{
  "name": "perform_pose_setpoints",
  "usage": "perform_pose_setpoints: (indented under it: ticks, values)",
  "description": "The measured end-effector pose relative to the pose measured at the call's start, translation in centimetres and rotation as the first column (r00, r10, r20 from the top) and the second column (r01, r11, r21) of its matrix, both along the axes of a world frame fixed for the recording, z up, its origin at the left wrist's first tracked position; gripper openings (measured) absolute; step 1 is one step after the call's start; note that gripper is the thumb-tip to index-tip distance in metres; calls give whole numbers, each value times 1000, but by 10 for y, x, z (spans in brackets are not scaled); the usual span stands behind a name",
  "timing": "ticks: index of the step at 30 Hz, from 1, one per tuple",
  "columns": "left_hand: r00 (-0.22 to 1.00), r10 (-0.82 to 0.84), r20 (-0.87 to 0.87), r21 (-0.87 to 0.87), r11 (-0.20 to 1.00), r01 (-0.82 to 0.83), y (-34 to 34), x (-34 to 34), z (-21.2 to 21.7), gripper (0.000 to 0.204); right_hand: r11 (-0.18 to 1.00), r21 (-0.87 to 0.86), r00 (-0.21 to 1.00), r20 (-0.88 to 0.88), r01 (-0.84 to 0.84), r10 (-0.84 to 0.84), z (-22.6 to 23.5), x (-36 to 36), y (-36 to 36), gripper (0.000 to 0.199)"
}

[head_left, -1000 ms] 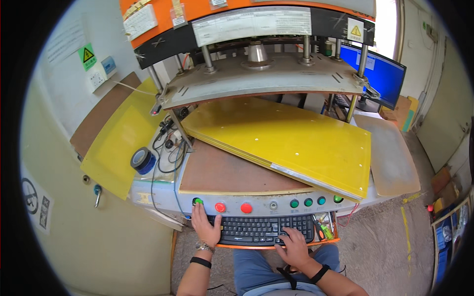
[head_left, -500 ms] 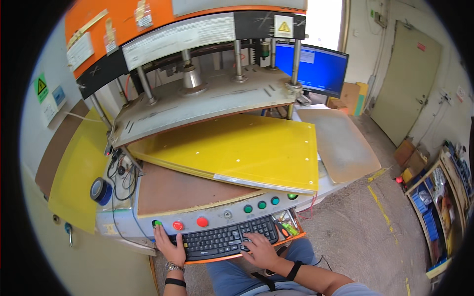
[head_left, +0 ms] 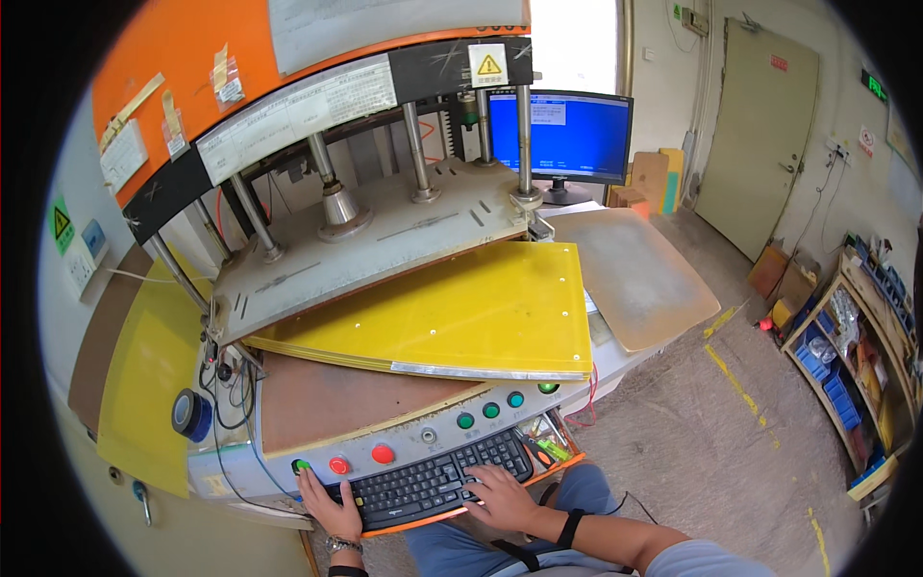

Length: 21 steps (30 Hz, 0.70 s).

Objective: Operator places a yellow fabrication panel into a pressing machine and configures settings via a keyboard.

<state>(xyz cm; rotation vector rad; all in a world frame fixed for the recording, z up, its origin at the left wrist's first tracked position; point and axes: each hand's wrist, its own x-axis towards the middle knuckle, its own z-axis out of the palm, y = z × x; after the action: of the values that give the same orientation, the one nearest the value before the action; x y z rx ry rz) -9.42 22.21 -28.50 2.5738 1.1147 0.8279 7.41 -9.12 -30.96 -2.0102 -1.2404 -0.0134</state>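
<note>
My left hand (head_left: 329, 507) is at the left end of the black keyboard (head_left: 423, 481), fingers stretched out, fingertips on the green button (head_left: 300, 466) of the press panel. My right hand (head_left: 500, 498) lies with fingers spread over the keyboard's right part. Neither hand grips anything. Beyond the panel, a thick yellow board (head_left: 461, 317) with a metal front edge lies askew on the brown base sheet (head_left: 356, 399). Above it hangs the press's grey plate (head_left: 404, 245), covering the board's far left part.
Red buttons (head_left: 383, 454) and several green ones line the panel. A tape roll (head_left: 192, 415) and loose cables (head_left: 238, 394) lie at left. A blue-screened monitor (head_left: 562, 135) stands behind, with a grey-brown sheet (head_left: 635, 274) at right. A shelf rack (head_left: 846, 375) is on the far right.
The grey press plate has come down closer to the yellow board, and its guide posts show more length. My view has turned slightly up and right. Both hands stay in place.
</note>
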Motion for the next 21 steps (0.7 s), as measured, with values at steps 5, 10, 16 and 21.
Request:
perform_pose_setpoints:
  ticks: [5,10,16,21]
  values:
    - [1000,-7,0,16,1000,7,4,-10,-3,79,999,0,999,6,-34,34,1,0,3,36]
    - [999,-43,-9,45,998,44,8,-6,-5,80,999,17,999,2,-32,32,0,1,0,40]
    - [999,-37,-22,36,999,37,-10,-1,27,78,998,58,1000,-12,-3,4,1,-1,1,36]
    - [999,-51,-5,33,998,51,-10,-2,27,82,999,38,999,-38,-19,21,1,-2,1,37]
